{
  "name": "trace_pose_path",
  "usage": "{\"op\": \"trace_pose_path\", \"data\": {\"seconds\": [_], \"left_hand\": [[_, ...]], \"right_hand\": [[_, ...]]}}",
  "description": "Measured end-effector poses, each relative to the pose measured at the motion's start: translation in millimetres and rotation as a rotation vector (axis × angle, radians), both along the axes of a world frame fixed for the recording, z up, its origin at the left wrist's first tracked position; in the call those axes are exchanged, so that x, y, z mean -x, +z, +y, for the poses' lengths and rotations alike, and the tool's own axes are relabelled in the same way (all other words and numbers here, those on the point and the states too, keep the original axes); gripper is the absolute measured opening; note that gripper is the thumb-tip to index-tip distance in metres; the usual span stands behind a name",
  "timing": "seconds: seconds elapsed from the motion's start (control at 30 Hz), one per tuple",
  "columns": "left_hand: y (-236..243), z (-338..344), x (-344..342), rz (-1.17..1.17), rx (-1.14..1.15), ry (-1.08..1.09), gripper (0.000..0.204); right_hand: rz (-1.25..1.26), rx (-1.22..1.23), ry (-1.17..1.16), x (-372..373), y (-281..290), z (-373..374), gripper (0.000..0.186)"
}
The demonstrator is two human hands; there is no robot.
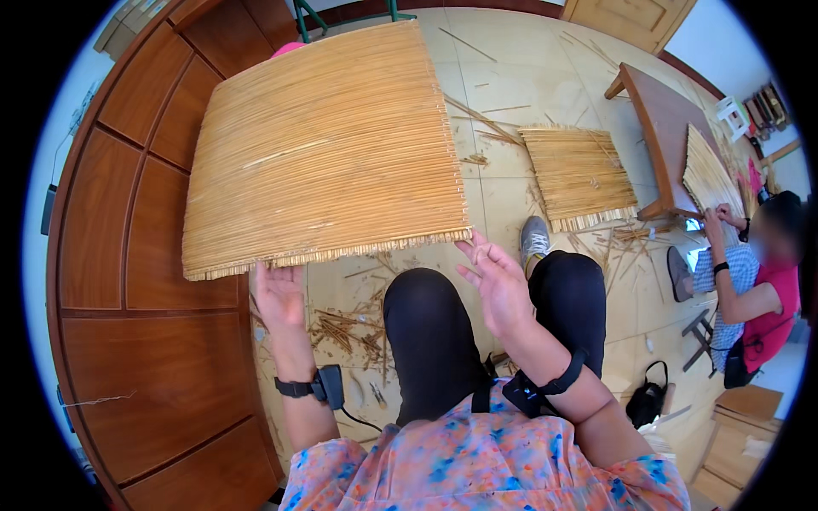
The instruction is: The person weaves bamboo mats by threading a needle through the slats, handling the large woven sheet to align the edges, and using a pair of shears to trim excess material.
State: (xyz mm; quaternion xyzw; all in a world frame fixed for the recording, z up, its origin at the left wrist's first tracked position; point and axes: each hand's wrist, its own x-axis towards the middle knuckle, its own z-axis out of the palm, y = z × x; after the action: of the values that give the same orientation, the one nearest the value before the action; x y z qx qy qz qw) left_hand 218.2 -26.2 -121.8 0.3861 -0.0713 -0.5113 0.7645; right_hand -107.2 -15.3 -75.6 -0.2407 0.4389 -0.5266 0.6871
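A large mat of straw-coloured stalks (328,145), bound in rows with stitching along its right edge, stretches out before me. At its near left corner my left hand (279,296) is turned palm up, holding the near edge from below; the fingertips are hidden under the mat. My right hand (498,281) pinches the near right corner between thumb and fingers, the other fingers loosely curled. The near edge shows trimmed stalk ends and sits beyond my knees. What bears the mat's far part is hidden beneath it.
Wooden cabinets (153,230) line the left side. A smaller stalk mat (579,175) lies on the tiled floor, with loose cut stalks (348,330) scattered around. At right, a co-worker (758,289) handles another mat (711,175) at a brown table (660,128). A black bag (648,399) lies nearby.
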Motion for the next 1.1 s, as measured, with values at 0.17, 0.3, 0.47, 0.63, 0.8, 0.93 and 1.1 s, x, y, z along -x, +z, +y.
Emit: {"op": "trace_pose_path", "data": {"seconds": [0.17,0.3,0.47,0.63,0.8,0.93,1.1], "left_hand": [[21.1,1.9,34.8,0.006,0.021,-0.203,0.041],[18.7,-10.8,31.0,-0.193,-0.063,-0.038,0.031],[22.2,-9.1,22.1,-0.222,-0.09,-0.041,0.029],[23.9,2.3,40.0,-0.046,-0.005,-0.053,0.035],[43.2,17.2,119.6,-0.035,-0.111,-0.207,0.039],[39.5,26.4,138.2,0.006,-0.095,-0.368,0.03],[42.3,10.6,149.6,-0.124,-0.196,-0.314,0.021]], "right_hand": [[0.1,0.125,0.039,-9.9,-7.0,17.0,0.016],[0.248,0.323,0.056,-14.2,-6.8,21.7,0.014],[0.335,0.382,0.108,-10.4,7.4,23.4,0.012],[0.332,0.405,0.181,-5.9,12.4,23.2,0.007],[0.35,0.426,0.217,-1.7,9.0,23.3,0.006],[0.415,0.454,0.303,2.4,9.3,23.5,0.006],[0.519,0.492,0.248,0.1,15.1,24.0,0.006]]}}
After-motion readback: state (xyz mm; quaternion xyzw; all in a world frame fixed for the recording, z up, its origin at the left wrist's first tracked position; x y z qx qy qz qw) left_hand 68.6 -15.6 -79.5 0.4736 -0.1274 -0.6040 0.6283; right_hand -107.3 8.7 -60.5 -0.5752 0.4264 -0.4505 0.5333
